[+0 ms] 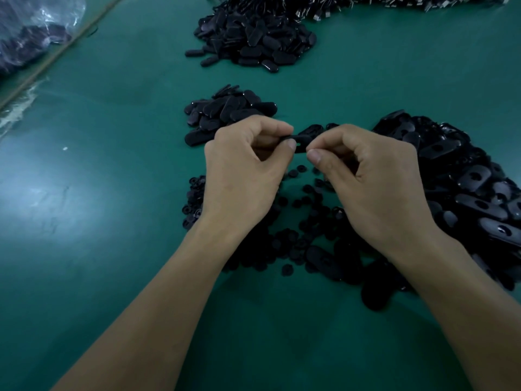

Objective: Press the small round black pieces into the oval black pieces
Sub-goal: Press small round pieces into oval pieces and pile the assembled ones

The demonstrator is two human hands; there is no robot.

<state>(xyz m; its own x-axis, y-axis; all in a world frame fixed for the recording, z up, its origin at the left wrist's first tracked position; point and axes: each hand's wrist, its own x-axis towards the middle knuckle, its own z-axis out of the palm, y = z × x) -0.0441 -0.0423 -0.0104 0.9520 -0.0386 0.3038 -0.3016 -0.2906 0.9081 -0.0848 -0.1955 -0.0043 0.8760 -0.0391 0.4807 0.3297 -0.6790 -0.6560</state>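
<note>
Hands and workpiece over the green surface [112,198]. We see one oval black piece [302,142] held above the surface between both hands, and we take it as the reference for every position given.

The left hand [248,167] pinches the piece's left end between thumb and forefinger, with the other fingers curled into the palm. The right hand [369,179] meets the piece's right end with its thumb and forefinger closed together and its remaining fingers curled. We cannot tell whether a round part sits under those fingertips.

Directly below the held piece, and nearer the person, small round black pieces [308,189] lie scattered loose, partly hidden by both wrists. To the right of the held piece spreads a broad heap of oval pieces [468,182], several showing a round hole in the middle. Just beyond the held piece, to its left, lies a small pile of ovals [225,111], touching the left hand's knuckles in this view. Farther beyond it sits a larger mound of ovals [253,38], and past that a band of parts with metal ends [394,2], too small for us to identify.

Far to the upper left of the held piece lies a clear plastic bag [36,29], the only container; it holds dark parts that we cannot identify through the film.
</note>
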